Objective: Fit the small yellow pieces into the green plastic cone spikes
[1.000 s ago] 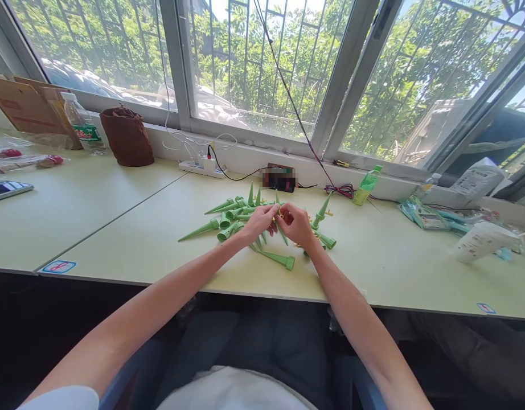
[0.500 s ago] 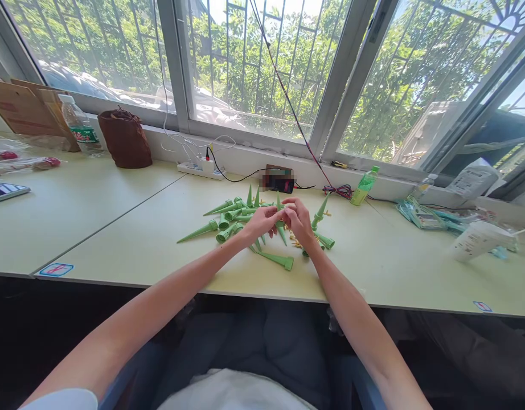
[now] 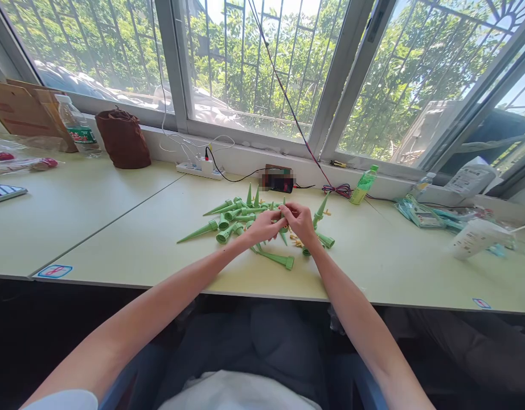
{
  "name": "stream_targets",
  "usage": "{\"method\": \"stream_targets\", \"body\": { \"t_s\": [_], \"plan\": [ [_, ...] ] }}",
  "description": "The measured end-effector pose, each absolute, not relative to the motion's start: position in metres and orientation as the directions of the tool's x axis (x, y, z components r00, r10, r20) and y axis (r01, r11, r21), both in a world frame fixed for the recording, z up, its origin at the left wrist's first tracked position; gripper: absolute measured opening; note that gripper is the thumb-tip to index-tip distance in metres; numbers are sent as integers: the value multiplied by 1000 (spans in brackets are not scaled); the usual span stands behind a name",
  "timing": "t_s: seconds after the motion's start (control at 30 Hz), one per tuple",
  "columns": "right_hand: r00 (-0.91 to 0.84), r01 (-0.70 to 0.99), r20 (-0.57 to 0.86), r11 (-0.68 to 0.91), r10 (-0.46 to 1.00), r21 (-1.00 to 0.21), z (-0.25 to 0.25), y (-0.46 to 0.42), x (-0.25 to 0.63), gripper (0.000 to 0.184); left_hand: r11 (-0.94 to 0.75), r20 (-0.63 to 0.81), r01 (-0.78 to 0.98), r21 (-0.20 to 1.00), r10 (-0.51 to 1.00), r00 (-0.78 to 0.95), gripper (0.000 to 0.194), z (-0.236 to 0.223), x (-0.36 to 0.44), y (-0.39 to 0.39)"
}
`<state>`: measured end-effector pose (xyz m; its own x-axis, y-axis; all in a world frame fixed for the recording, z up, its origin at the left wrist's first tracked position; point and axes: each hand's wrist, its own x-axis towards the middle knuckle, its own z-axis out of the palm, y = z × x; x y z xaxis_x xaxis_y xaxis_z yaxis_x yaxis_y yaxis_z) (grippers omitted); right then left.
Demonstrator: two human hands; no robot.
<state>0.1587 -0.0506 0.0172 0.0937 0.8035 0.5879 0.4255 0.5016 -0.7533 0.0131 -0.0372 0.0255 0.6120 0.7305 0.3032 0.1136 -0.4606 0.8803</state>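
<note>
A heap of several green plastic cone spikes [image 3: 228, 219] lies on the pale table [image 3: 130, 228] in front of me. Small yellow parts [image 3: 295, 241] are scattered among them. My left hand [image 3: 265, 225] and my right hand [image 3: 300, 221] meet above the heap, fingertips together. Both are closed on one green cone spike [image 3: 283, 234], whose tip points down between them. A single spike [image 3: 274, 258] lies just under my wrists, and another one [image 3: 198, 231] points left.
On the sill side stand a white power strip [image 3: 200, 167], a blurred dark box [image 3: 278, 179], a green bottle [image 3: 364, 184] and a brown pouch [image 3: 123, 138]. Plastic packets [image 3: 429, 216] lie at the right. A water bottle [image 3: 77, 126], cardboard [image 3: 19, 105] and a phone [image 3: 4, 193] sit at the left.
Both hands have kept working the spike between them, with the right hand's fingers shifting over it. The view has drifted slightly; the heap has not moved.
</note>
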Motion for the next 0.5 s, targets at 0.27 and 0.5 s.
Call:
{"method": "stream_targets", "body": {
  "t_s": [0.27,0.5],
  "plan": [
    [155,306,560,499,814,-811,22,-52,160,39,-470,300,109,876,706,641,38,20,16,-35],
    [152,301,554,496,818,-815,21,-50,163,42,-438,300,94,894,741,600,41,13,18,-28]
  ]
}}
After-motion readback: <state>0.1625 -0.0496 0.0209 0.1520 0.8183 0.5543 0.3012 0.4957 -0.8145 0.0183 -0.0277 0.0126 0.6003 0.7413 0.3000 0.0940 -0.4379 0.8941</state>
